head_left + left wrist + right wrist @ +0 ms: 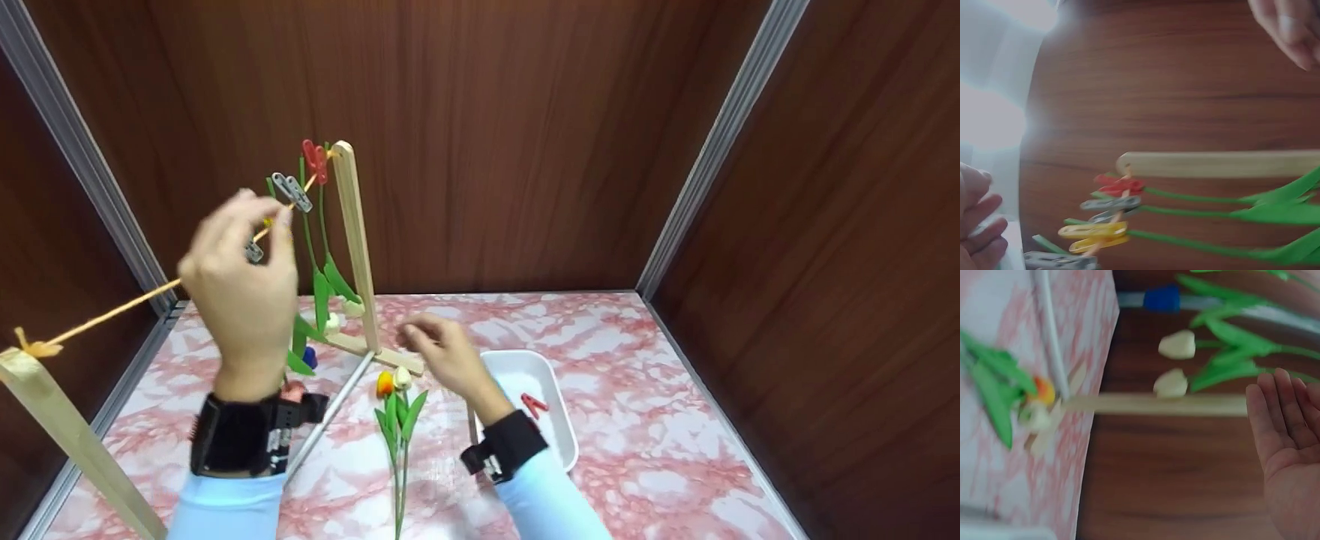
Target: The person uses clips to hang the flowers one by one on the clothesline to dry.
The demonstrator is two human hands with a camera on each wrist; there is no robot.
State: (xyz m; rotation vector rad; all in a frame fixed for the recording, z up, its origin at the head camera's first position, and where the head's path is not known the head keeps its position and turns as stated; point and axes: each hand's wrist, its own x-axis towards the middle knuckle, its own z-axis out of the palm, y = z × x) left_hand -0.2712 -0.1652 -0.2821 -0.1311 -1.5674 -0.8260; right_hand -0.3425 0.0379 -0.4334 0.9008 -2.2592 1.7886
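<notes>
My left hand [244,277] is raised in front of the orange cord [131,306], fingers loosely bent and nothing seen in them. Past its fingertips, a grey clothespin [292,193] and a red clothespin [315,162] clip flower stems to the cord. The left wrist view also shows a yellow clothespin [1095,232] on it. White tulips [1176,345] hang heads down by the far post. Lower and to the right, my right hand [450,360] hovers between that post and a white tray, holding nothing; its fingers [1269,405] look straight in the right wrist view.
Two wooden posts, near [82,442] and far [356,240], carry the cord; a grey rod [330,412] runs along the base. An orange tulip [385,384] and a white one lie on the marbled table. A red clothespin [534,406] lies in the white tray [568,427].
</notes>
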